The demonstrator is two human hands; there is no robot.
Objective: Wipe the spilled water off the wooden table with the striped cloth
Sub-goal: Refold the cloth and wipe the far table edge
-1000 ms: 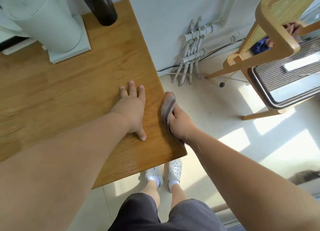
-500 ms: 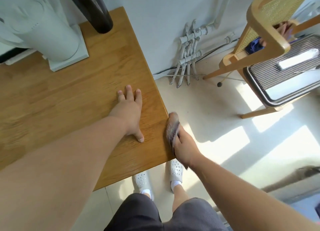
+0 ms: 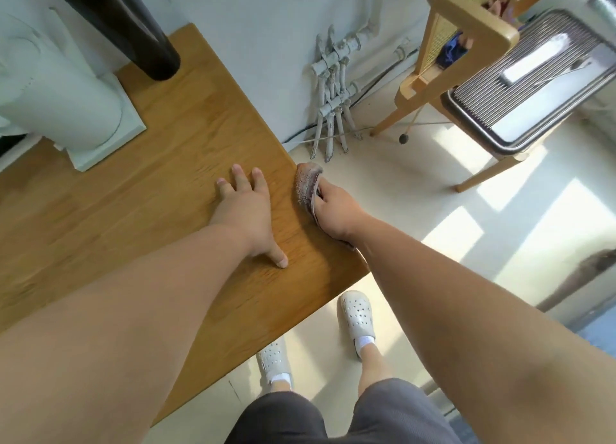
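Observation:
The wooden table [image 3: 160, 190] fills the left half of the view. My left hand [image 3: 246, 210] lies flat on it near the right edge, fingers straight and spread. My right hand [image 3: 333, 210] grips the bunched cloth [image 3: 305, 185], a greyish-brown wad, and holds it against the table's right edge. No water shows on the wood.
A white appliance [image 3: 66, 86] on a square base and a black post [image 3: 133, 26] stand at the table's back. White pipes [image 3: 333, 93] run down the wall. A wooden chair [image 3: 466, 43] and a ribbed metal unit [image 3: 540, 83] stand at the right on the pale floor.
My right hand with the cloth slid back along the table's right edge toward the near corner, then forward again toward the wall. My left hand stayed flat on the table.

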